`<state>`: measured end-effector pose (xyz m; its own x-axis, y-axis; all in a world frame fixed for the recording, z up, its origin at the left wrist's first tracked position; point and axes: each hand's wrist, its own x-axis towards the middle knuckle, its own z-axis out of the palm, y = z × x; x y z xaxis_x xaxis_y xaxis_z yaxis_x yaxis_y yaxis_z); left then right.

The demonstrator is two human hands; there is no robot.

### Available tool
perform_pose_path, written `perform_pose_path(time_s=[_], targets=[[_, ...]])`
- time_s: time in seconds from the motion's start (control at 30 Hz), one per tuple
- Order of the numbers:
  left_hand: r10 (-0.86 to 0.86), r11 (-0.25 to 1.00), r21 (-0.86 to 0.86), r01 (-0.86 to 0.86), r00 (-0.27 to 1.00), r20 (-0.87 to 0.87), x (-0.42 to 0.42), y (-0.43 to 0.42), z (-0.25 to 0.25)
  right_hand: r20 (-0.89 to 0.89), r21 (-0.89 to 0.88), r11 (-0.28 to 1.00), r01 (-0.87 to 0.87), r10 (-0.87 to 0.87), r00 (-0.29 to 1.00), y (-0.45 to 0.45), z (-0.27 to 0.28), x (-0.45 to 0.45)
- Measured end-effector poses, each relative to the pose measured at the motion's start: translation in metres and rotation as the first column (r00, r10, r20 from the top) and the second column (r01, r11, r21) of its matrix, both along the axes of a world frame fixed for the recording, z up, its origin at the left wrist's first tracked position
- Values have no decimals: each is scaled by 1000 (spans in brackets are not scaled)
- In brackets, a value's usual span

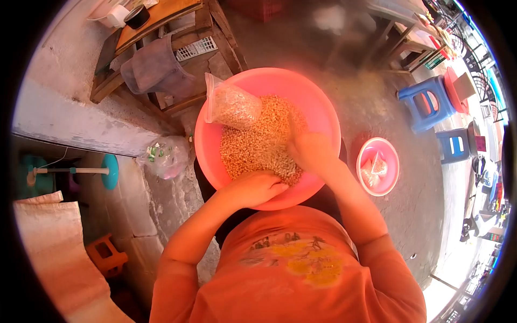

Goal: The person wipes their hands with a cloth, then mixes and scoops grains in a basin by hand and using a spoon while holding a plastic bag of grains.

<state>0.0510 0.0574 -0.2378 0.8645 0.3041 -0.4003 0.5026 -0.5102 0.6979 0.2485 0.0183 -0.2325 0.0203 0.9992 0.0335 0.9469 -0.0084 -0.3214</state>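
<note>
A large pink basin in front of my body holds a heap of small tan grains or beans, too small to name surely. My left hand lies at the near side of the heap, thumb apart from the fingers, some fingertips hidden. My right hand is over the right side of the heap, its fingers smeared by motion. A clear plastic bag filled with similar pieces leans on the heap at the basin's upper left, apart from both hands.
A small pink bowl with filled bags stands on the floor at right, below blue stools. A wooden table with a draped cloth stands upper left. A plastic bag lies left of the basin, and an orange stool stands lower left.
</note>
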Motion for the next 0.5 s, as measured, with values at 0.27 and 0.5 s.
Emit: perform_pose_path(time_s=[0.27, 0.5], targets=[[348, 921, 64, -384, 886, 306, -7, 22, -1, -222, 313, 927, 205, -138, 965, 6, 21, 31], [702, 658, -87, -748, 567, 431, -40, 50, 3, -164, 338, 916, 218, -171, 972, 43, -16, 42]])
